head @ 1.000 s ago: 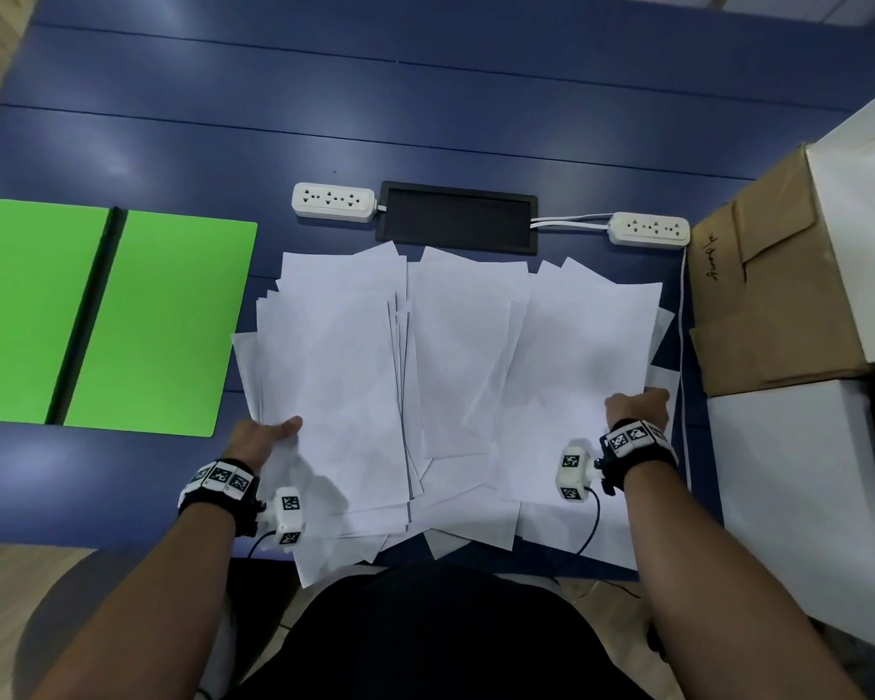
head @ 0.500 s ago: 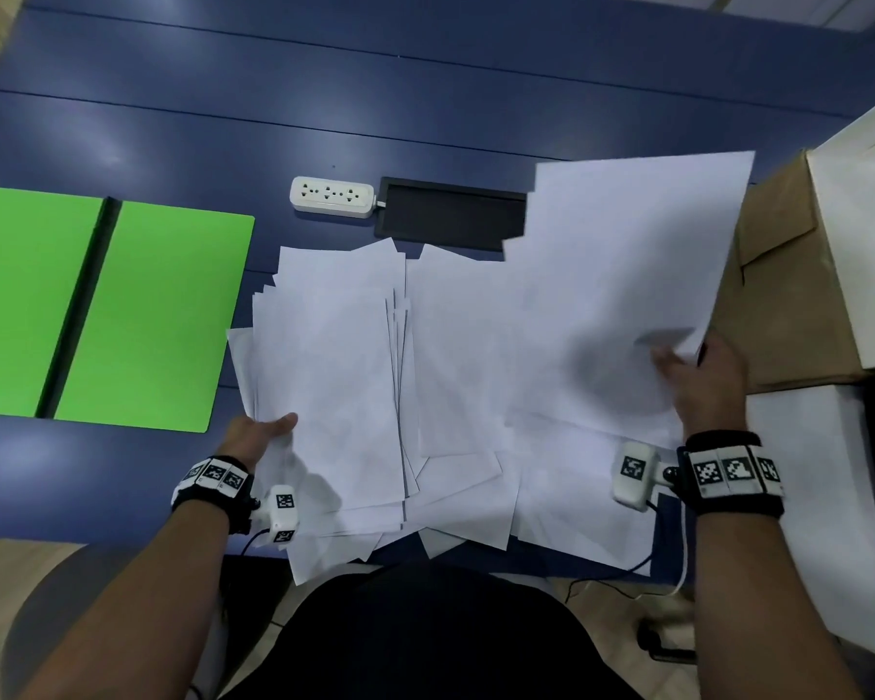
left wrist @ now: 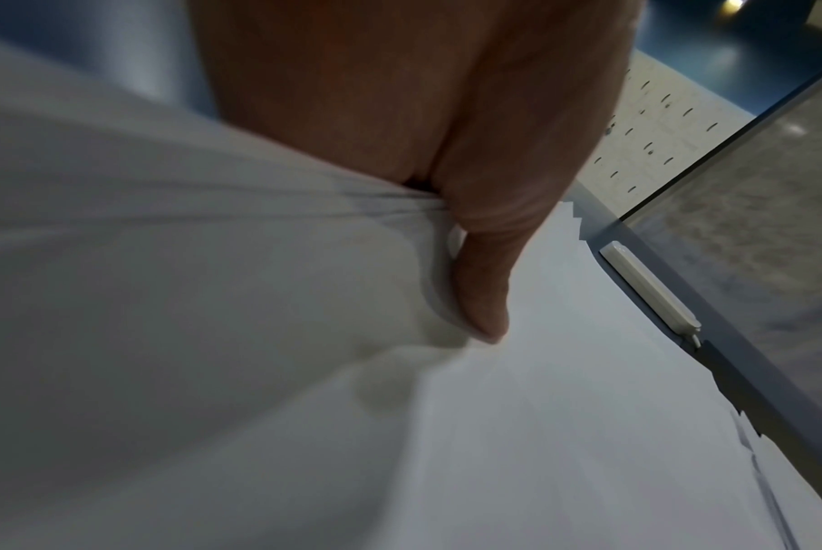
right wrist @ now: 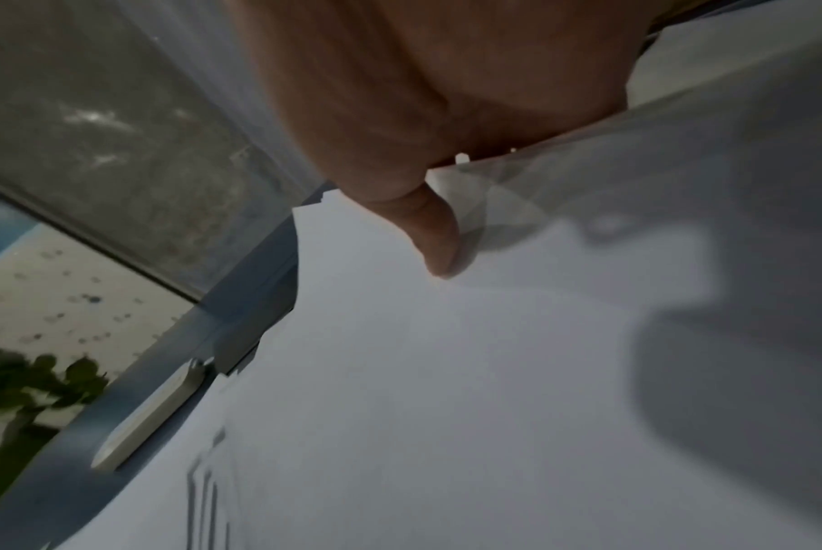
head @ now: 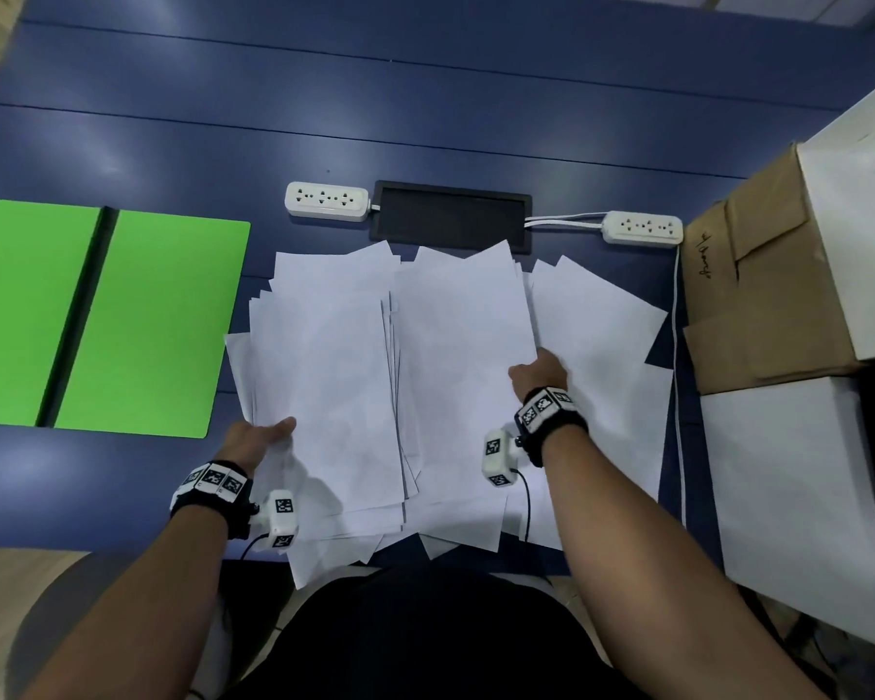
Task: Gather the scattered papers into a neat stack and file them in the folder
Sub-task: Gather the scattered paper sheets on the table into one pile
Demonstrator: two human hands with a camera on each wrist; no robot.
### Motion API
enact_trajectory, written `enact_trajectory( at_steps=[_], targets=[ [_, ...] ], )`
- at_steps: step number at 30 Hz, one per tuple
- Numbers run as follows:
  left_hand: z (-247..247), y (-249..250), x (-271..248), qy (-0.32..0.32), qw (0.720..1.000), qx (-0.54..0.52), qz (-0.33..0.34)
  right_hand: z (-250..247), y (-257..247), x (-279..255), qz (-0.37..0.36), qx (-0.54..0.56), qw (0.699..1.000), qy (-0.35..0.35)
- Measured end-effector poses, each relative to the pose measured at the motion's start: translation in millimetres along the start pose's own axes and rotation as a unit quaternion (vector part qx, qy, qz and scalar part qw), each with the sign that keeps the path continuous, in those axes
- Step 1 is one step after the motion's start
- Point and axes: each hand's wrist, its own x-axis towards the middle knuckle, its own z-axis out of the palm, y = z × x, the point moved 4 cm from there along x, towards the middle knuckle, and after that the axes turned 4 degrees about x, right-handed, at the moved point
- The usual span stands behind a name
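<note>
Several white papers (head: pixel 334 376) lie fanned out on the blue table (head: pixel 425 108) in front of me. An open green folder (head: pixel 142 325) lies flat to their left. My left hand (head: pixel 261 437) pinches the left edge of the left bundle, thumb on top, as the left wrist view shows (left wrist: pixel 484 290). My right hand (head: pixel 539 371) pinches the right edge of a sheet (head: pixel 466 325) laid over the middle of the spread; its thumb (right wrist: pixel 439 238) lies on top. More sheets (head: pixel 597 346) lie to the right of that hand.
Two white power strips (head: pixel 327 200) (head: pixel 642 228) flank a black cable hatch (head: pixel 450 214) behind the papers. A brown cardboard box (head: pixel 758 305) and white boxes (head: pixel 789 497) stand at the right edge. A white cable (head: pixel 677 396) runs along the papers' right side.
My right hand lifted a sheet from the right side, carried it left and laid it over the middle papers. The left hand stayed on the left bundle.
</note>
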Motion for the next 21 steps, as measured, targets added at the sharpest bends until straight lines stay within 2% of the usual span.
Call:
enact_trajectory(
  at_steps=[4,9,14,18,21],
  targets=[
    [2.6,2.4,-1.8,-0.002,1.000,-0.001,0.004,-1.3,-11.4,-23.6,0.010,-0.081,0.996,0.035],
    [1.2,0.9,2.4,0.004,1.000,0.001,-0.014,-0.3,-11.8,-36.7,-0.002,-0.083,0.994,0.073],
    [-1.7,-3.9,8.1,0.007,1.000,0.010,-0.023,6.2,-15.2,-48.0,-0.047,-0.103,0.988,0.107],
    [-3.7,-10.8,15.3,0.003,0.999,0.018,-0.028,15.0,-18.2,-50.7,-0.077,-0.090,0.989,0.088],
    [-3.1,-8.4,13.5,-0.001,0.999,0.024,-0.028,14.9,-12.6,-48.6,-0.050,-0.033,0.997,0.048]
  ],
)
